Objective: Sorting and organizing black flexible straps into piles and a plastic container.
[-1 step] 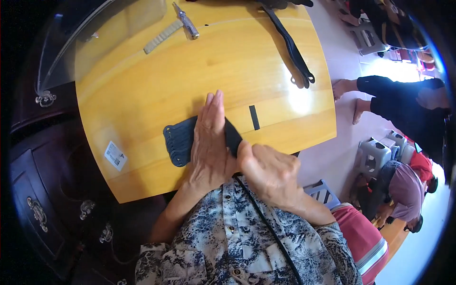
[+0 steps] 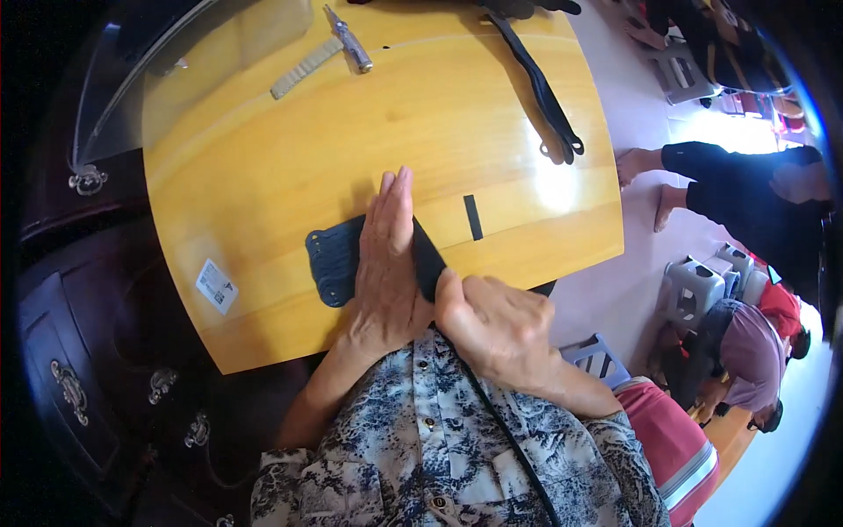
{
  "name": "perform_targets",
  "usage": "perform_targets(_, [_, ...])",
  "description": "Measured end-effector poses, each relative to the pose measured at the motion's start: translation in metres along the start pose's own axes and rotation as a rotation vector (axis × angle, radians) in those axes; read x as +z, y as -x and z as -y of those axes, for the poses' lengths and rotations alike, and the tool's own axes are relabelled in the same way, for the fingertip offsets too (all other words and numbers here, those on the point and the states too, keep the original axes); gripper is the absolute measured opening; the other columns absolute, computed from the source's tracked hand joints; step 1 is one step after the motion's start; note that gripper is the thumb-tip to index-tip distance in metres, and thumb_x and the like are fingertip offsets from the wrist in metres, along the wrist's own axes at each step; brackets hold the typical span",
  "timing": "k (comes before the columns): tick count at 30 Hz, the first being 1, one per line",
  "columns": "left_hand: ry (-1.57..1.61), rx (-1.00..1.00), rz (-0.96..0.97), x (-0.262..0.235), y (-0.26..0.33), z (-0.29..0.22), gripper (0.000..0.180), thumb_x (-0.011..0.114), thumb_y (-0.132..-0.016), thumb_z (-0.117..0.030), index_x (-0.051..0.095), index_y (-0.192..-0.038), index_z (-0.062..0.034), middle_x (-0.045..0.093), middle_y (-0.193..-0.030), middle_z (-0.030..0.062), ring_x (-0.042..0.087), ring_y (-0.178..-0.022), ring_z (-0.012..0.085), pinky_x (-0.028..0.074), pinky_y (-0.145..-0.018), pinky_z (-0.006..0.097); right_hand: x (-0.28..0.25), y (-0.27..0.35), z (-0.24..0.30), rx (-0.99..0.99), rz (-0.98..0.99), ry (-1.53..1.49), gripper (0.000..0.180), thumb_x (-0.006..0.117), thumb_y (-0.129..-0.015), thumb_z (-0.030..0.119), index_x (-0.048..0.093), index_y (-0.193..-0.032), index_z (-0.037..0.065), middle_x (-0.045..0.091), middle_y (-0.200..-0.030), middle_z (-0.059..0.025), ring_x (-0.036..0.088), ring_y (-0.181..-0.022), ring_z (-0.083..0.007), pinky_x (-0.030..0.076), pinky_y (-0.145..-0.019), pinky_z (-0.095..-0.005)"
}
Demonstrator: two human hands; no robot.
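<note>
A stack of dark straps (image 2: 334, 263) lies on the table, its left ends fanned in an even row with small holes near the tips. Across the middle of the stack, my left hand (image 2: 386, 259) stands on its edge, fingers stretched out and held together, pressing on the straps. To its right, my closed right hand (image 2: 496, 321) grips the near right end of the straps, where the black material slants down towards my body. The fingertips of that hand are hidden. A short black strip (image 2: 473, 218) rests on the table just beyond the right hand.
At the far left lie a small screwdriver (image 2: 353, 51) and a beige ribbed strip (image 2: 306, 68). Long black straps (image 2: 536, 83) lie at the far right of the yellow table (image 2: 263, 167). A white label (image 2: 216, 286) is at the left. Other people and grey stools (image 2: 694, 290) are to the right.
The view has shifted very slightly. My right hand has edged a little towards my left hand, still gripping the straps; the left hand keeps its pose.
</note>
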State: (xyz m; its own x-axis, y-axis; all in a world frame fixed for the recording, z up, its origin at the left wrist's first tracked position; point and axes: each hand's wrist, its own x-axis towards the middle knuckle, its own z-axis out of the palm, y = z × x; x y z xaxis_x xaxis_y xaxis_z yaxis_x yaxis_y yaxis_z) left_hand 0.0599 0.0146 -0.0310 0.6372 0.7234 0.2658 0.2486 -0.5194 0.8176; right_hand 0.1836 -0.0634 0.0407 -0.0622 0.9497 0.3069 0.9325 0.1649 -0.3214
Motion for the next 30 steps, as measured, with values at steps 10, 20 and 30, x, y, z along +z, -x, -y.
perform_targets(10, [-0.102,-0.007,-0.196,-0.012,0.040,0.002,0.104,0.064,-0.082,-0.040,-0.009,-0.146,-0.0047,0.018,-0.149,0.0258,0.017,-0.138,0.0422,0.013,-0.111,0.051,-0.014,-0.013,0.032,-0.095,-0.134,-0.270,0.024,0.062,-0.065,-0.004,0.056,-0.088,0.000,0.047,-0.056,0.0007,0.053,-0.044,-0.0091,0.040,-0.038,-0.0232])
perform_targets(20, [0.376,-0.508,-0.275,-0.033,0.030,-0.019,0.059,0.043,-0.093,-0.015,0.015,-0.142,0.0037,0.043,-0.131,0.0189,0.036,-0.128,0.0279,0.022,-0.109,0.044,-0.015,-0.027,0.052,-0.138,-0.024,-0.560,0.010,0.061,-0.084,0.012,0.060,-0.082,0.001,0.053,-0.062,-0.0015,0.057,-0.054,-0.0119,0.046,-0.046,-0.0254])
perform_targets(30, [0.758,-0.189,-0.609,-0.032,0.022,0.001,0.059,0.037,-0.093,-0.028,0.020,-0.142,-0.0001,0.036,-0.139,0.0280,0.035,-0.130,0.0370,0.022,-0.111,0.049,0.039,-0.020,-0.055,0.853,0.163,-0.887,0.041,0.050,-0.097,0.030,0.060,-0.073,-0.002,0.059,-0.054,-0.0097,0.061,-0.048,-0.0156,0.048,-0.049,-0.0272])
